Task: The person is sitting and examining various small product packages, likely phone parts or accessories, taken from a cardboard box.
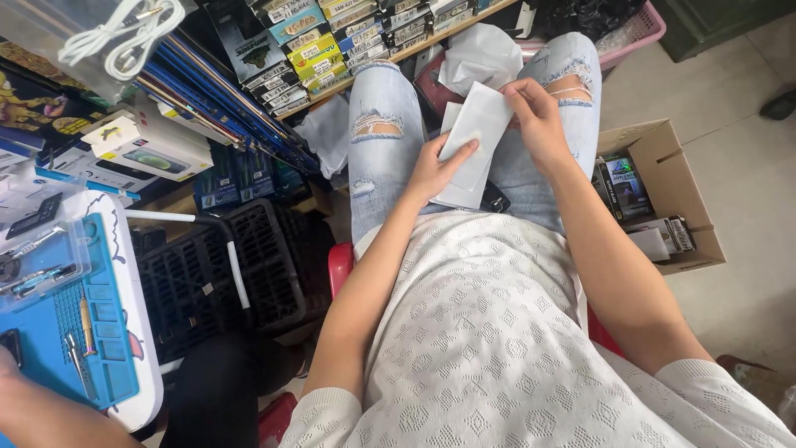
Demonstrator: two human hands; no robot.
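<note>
- While I am sitting on a red stool [339, 267] with my knees up, I am holding a flat white packet [478, 124] over my lap, between my two thighs in torn pale jeans [383, 137].
- My left hand [435, 168] is closing on the packet's lower edge, thumb lying across its front and fingers curled behind it.
- My right hand [537, 120] is pinching the packet's upper right corner, fingers bent in tight against the thumb.
- A second white sheet [461, 192] is lying just behind the packet, touching it, and I cannot tell which hand is carrying it.
- A dark phone [496, 202] is peeking out on my lap just under the sheets.
- An open cardboard box [673, 178] of small cartons is standing on the floor near my right elbow.
- A black plastic crate [217, 274] is sitting to my left, beside a bench with a blue mat [98, 332] carrying small tools.
</note>
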